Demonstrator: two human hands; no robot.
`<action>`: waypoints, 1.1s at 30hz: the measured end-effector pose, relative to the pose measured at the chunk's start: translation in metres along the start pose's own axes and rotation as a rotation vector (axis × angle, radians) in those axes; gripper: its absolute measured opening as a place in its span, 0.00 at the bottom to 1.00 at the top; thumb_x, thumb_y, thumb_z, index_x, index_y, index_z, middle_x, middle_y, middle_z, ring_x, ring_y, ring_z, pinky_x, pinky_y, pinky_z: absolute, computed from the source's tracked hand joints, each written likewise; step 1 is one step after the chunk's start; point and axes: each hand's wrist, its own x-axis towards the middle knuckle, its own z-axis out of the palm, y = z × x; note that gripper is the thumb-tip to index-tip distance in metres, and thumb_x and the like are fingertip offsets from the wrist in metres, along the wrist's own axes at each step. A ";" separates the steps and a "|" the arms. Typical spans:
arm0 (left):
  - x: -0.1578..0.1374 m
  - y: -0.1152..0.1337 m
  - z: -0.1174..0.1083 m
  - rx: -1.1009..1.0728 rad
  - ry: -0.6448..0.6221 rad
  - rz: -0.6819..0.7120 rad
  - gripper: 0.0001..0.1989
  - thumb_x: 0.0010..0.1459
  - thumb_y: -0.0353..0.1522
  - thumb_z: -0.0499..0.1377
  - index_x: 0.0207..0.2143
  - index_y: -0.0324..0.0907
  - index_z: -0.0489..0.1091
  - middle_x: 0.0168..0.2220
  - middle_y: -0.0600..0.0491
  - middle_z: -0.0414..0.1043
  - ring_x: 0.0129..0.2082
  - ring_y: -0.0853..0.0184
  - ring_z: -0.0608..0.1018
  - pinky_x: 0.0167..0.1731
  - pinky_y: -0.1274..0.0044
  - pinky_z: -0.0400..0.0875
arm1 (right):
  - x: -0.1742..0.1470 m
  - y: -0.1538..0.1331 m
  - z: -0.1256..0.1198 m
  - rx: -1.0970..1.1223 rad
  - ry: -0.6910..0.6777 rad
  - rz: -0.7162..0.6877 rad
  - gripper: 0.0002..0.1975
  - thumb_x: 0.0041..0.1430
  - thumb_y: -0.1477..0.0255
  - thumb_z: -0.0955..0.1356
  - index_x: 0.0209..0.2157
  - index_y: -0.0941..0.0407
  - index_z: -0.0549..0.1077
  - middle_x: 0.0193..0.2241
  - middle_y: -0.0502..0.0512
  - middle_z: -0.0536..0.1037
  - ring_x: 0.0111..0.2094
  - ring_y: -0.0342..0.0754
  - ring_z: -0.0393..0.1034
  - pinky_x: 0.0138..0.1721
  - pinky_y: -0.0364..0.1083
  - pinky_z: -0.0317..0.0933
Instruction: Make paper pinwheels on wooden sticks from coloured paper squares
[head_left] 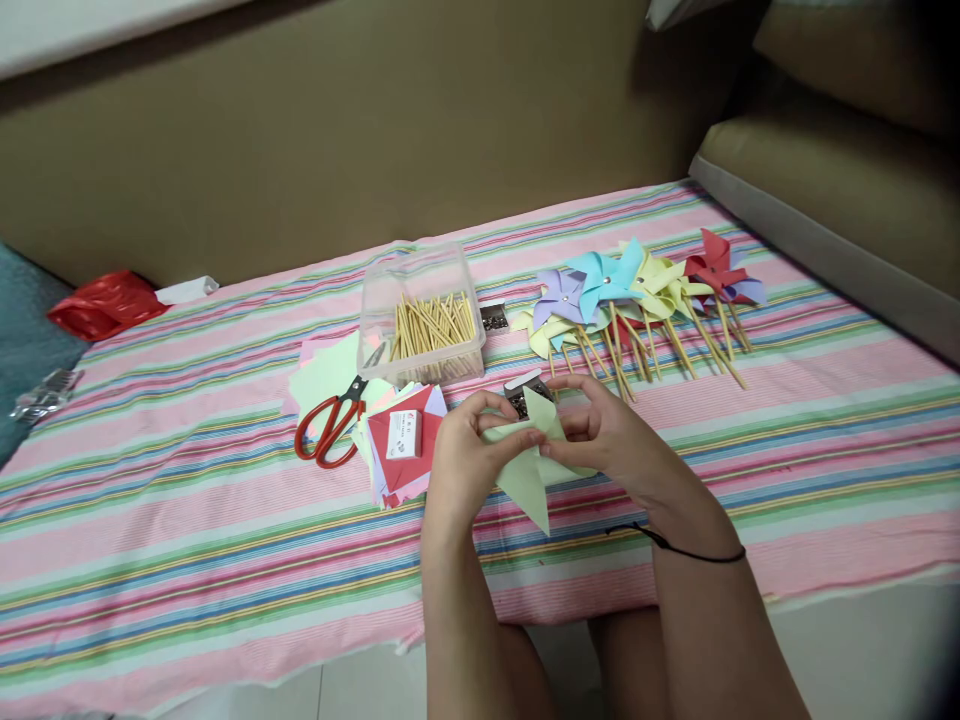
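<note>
Bare forearms [461,620], the right one ringed by thin black cord [664,542], lead to the left hand [461,455] and right hand [615,435], whose fingertip grips both pinch a pointed, pale-green paper sheet [529,487] above wrinkled, striped cloth [262,570]; beyond stands a translucent rectangular plastic box [377,315] of slender tan sticks [435,325].

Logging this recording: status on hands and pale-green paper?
Left hand, right hand: both pinching pale-green folded paper. Pointed corner sticking out. Small open box of metal pieces close behind.

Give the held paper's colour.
The paper is pale green, best seen in the head view.
</note>
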 end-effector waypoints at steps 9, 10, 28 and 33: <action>-0.001 0.003 0.002 0.062 0.000 0.039 0.21 0.44 0.37 0.70 0.36 0.46 0.61 0.27 0.57 0.76 0.22 0.65 0.77 0.19 0.79 0.63 | 0.000 -0.001 0.002 -0.024 0.027 0.004 0.35 0.40 0.69 0.76 0.48 0.51 0.58 0.24 0.46 0.77 0.21 0.44 0.68 0.23 0.42 0.56; -0.001 0.002 0.002 0.067 0.000 0.051 0.21 0.45 0.37 0.69 0.37 0.47 0.61 0.27 0.57 0.76 0.23 0.65 0.77 0.20 0.79 0.63 | 0.000 -0.001 0.002 -0.024 0.031 0.006 0.35 0.40 0.69 0.76 0.48 0.51 0.58 0.24 0.46 0.77 0.21 0.44 0.68 0.23 0.42 0.56; 0.000 0.000 0.002 0.091 -0.017 0.079 0.20 0.47 0.37 0.68 0.38 0.46 0.62 0.27 0.57 0.74 0.22 0.69 0.75 0.21 0.80 0.63 | 0.001 -0.001 0.001 -0.010 0.048 -0.028 0.34 0.43 0.68 0.76 0.50 0.51 0.58 0.24 0.47 0.79 0.22 0.45 0.72 0.24 0.41 0.59; -0.001 0.001 0.003 0.047 0.020 0.052 0.22 0.46 0.35 0.68 0.37 0.47 0.59 0.27 0.58 0.75 0.20 0.67 0.75 0.18 0.80 0.65 | 0.001 -0.001 0.001 0.018 0.037 -0.017 0.35 0.42 0.68 0.77 0.49 0.52 0.58 0.25 0.48 0.79 0.24 0.45 0.72 0.25 0.42 0.60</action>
